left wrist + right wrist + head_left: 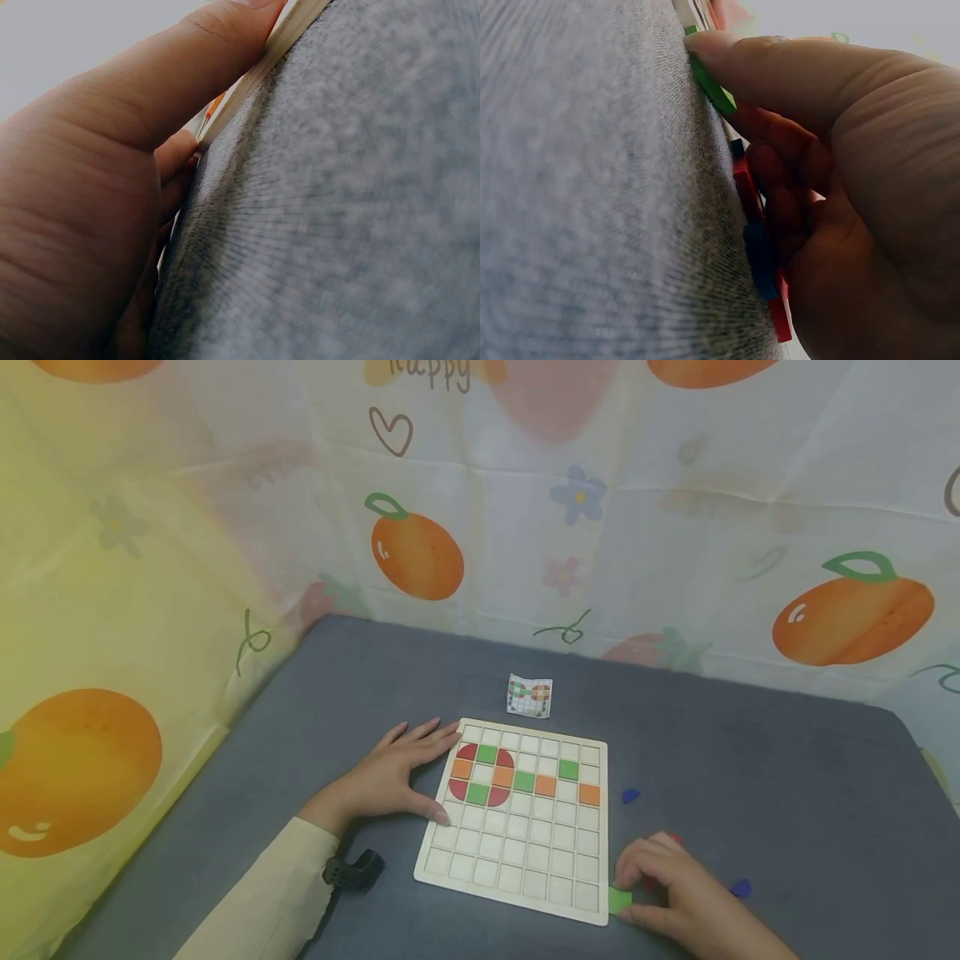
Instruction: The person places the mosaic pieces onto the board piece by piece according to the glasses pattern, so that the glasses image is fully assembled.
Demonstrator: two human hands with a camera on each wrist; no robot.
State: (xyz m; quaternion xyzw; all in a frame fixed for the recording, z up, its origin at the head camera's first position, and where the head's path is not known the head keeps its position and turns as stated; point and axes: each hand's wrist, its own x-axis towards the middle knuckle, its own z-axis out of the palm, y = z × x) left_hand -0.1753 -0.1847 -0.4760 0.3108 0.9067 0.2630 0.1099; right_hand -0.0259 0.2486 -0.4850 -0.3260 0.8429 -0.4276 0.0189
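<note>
A pale wooden grid board (513,872) lies on the table. In its upper rows sit red quarter-round pieces (458,790), orange squares (545,786) and green squares (523,782). My left hand (386,781) rests at the board's left edge with fingers spread, thumb on the rim. At the lower right corner, my right hand (667,885) pinches a green square tile (619,901) between thumb and fingers. The right wrist view shows this green tile (709,84) low over the cloth, the thumb on its edge.
Blue pieces (631,796) lie right of the board, and red pieces (746,187) lie partly hidden beside my right hand. A small printed pattern card (529,697) is behind the board. Grey cloth (750,777) covers the table; a fruit-print curtain (510,527) hangs behind.
</note>
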